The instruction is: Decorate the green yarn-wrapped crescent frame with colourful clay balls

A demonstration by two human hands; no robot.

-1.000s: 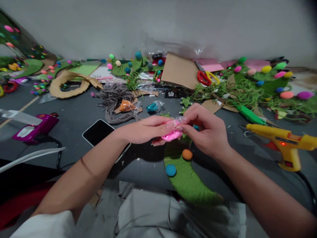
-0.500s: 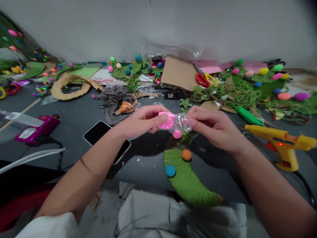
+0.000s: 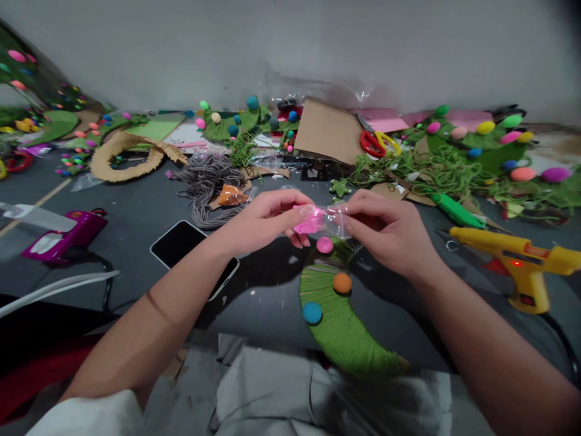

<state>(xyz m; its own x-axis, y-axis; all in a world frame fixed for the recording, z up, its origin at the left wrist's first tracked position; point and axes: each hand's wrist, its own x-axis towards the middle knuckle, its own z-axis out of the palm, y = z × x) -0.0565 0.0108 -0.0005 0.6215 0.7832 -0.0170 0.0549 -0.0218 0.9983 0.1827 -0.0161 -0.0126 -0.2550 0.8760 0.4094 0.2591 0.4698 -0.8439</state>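
Observation:
Between my hands is a small clear plastic packet (image 3: 334, 220) with something bright pink (image 3: 310, 220) in its left end. My left hand (image 3: 276, 219) pinches the pink end between thumb and fingers. The clear end is gripped by the fingers of my right hand (image 3: 385, 227). Below them lies a curved shape wrapped in green yarn (image 3: 347, 333). On it sit a pink ball (image 3: 324, 244), an orange ball (image 3: 342, 283) and a blue ball (image 3: 312, 312). The upper tip of the green shape is partly hidden behind the packet.
A yellow hot glue gun (image 3: 521, 260) with a lit red light lies at right, a purple glue gun (image 3: 68, 236) at left. A phone (image 3: 181, 242) lies under my left forearm. Behind are grey yarn (image 3: 209, 181), cardboard (image 3: 329, 132), scissors (image 3: 373, 144) and green yarn scraps (image 3: 436, 166).
The clear end of the packet has been bunched flatter between my hands. My left hand has shifted slightly right, and its lower fingers now show beneath the pink end.

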